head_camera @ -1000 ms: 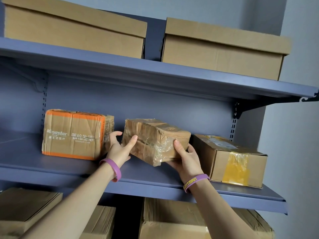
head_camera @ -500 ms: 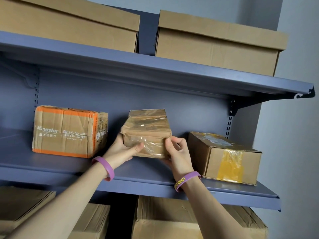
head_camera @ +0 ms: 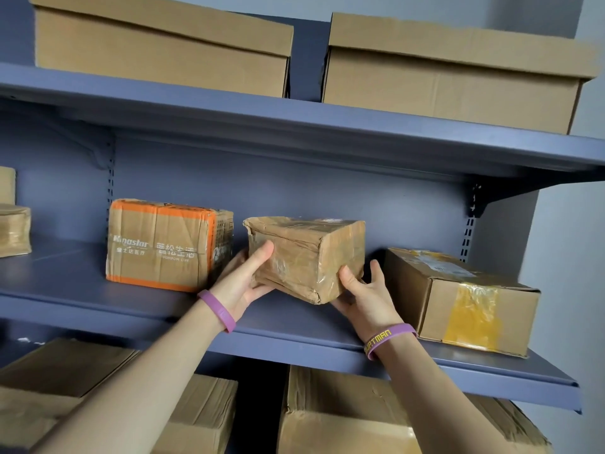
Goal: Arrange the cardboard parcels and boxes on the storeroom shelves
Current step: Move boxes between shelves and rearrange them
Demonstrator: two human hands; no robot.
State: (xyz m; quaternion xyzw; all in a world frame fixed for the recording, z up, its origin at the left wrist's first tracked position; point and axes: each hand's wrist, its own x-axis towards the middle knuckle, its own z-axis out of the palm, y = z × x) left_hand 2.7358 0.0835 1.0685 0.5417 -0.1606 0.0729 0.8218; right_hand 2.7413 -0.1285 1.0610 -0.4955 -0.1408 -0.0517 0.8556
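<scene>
Head view: a blue-grey metal shelf unit is standing against a pale wall [head_camera: 569,257]. Both hands are reaching to the middle shelf [head_camera: 82,290] and holding a crumpled, tape-wrapped parcel [head_camera: 307,257] between them. The left hand [head_camera: 242,283] is gripping its left end, thumb curled over the front face and fingers tucked behind. The right hand [head_camera: 366,296] is gripping the lower right corner, thumb pressing on the front and fingers wrapping around the side. The parcel is sitting turned at an angle, one corner pointing toward the camera; whether its underside is resting on the shelf cannot be told. It is lying between an orange-taped box [head_camera: 160,244] on its left and a flat box with yellow tape [head_camera: 458,299] on its right, close to both. A small parcel [head_camera: 13,231] is showing at the far left edge. On the top shelf [head_camera: 294,126], 2 lidded boxes, the first [head_camera: 163,47] and the second [head_camera: 451,70], are sitting side by side. Below, more cardboard boxes [head_camera: 343,414] are filling the lower level. Each wrist is wearing a purple wristband [head_camera: 217,309].
</scene>
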